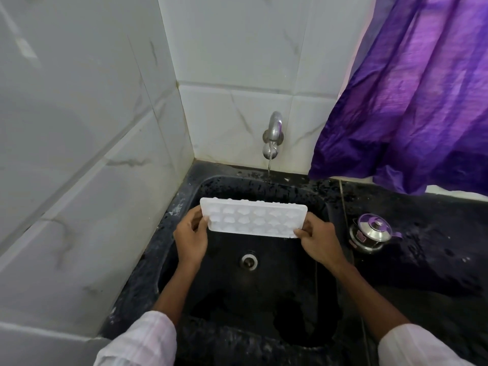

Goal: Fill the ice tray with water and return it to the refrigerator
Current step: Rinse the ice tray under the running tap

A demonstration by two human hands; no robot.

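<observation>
Head view, and both hands are on the white ice tray (253, 219), held level over the black sink (264, 286). Left hand (190, 237) pinches the tray's left end, right hand (318, 240) pinches the right end near its front corner. Water (269, 167) runs from the wall tap (274, 130) behind the tray. A steel lidded pot (369, 232) sits on the dark worktop (435, 247) to the right.

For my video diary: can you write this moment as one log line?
tap: running | ice tray: held over sink | left hand: grips left end | right hand: grips right end
</observation>
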